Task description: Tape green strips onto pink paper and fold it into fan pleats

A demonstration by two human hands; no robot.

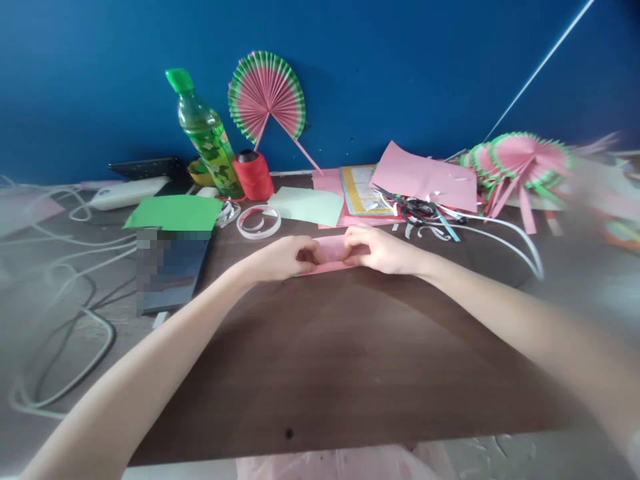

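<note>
A small sheet of pink paper (331, 249) lies on the brown table between my two hands, with a folded strip along its near edge. My left hand (290, 257) pinches its left end, thumb and fingers closed on the fold. At the right end my right hand (375, 249) grips the same paper in a similar pinch. A sliver of green shows at the paper's left corner. Just beyond my left hand sits a roll of white tape (259, 222). My fingers hide both ends of the paper.
A pleated pink-and-green paper fan (267, 97) leans on the blue wall beside a green drink bottle (207, 143) and a red thread spool (253, 176). Green paper (175, 212), a dark phone-like device (183, 267) and white cables lie left. More fans (520, 160), pink paper (425, 179) and scissors (417, 208) lie right.
</note>
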